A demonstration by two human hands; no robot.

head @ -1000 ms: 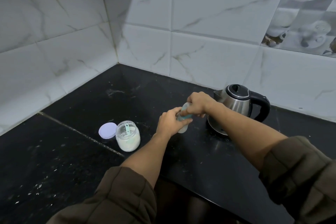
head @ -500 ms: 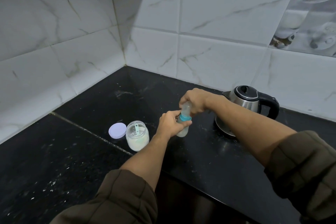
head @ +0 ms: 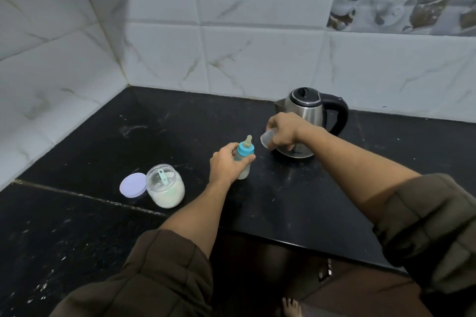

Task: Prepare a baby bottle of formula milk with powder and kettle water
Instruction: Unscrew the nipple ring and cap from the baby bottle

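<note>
A small baby bottle (head: 244, 162) with a blue collar and a pale teat stands on the black counter, and my left hand (head: 226, 163) grips its body. To its right, my right hand (head: 282, 131) holds the bottle's clear cap (head: 266, 137), lifted clear of the teat. Behind that hand stands a steel kettle (head: 306, 110) with a black lid and handle. At the left, an open glass jar of white powder (head: 166, 186) holds a pale green scoop, with its lilac lid (head: 132, 185) lying flat beside it.
The black stone counter (head: 296, 201) fills a corner between white marble-tiled walls (head: 257, 59). Its front edge runs diagonally at lower right, with a dark cabinet and a bare foot (head: 291, 306) below. Brown sleeves cover both my forearms.
My right hand has pulled the clear cap off the bottle and moved it right, toward the kettle. The teat now shows. My left hand still holds the bottle.
</note>
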